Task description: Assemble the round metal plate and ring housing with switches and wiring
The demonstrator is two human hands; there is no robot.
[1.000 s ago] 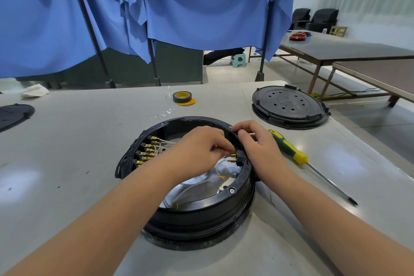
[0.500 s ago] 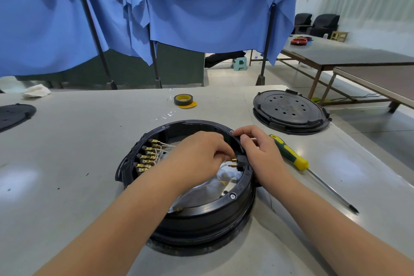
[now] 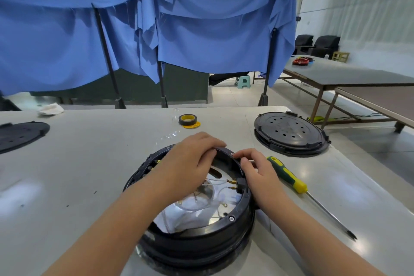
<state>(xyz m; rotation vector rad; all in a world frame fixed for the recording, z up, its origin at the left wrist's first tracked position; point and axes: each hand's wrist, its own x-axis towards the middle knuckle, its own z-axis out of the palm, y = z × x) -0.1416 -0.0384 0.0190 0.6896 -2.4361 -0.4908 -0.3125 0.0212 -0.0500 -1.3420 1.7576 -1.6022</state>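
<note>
Black ring housing (image 3: 197,237) sits mid-table, metal plate (image 3: 190,213) inside. Left hand (image 3: 188,159) curls its fingers over the rim at twelve o'clock; right hand (image 3: 257,175) grips the rim at two o'clock.

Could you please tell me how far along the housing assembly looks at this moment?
Done: the shiny round metal plate sits inside the black ring housing, with brass-tipped white wires plugged into a black switch. In hand: the left hand and right hand work at the far rim. Left: the black perforated cover lies aside.
</note>
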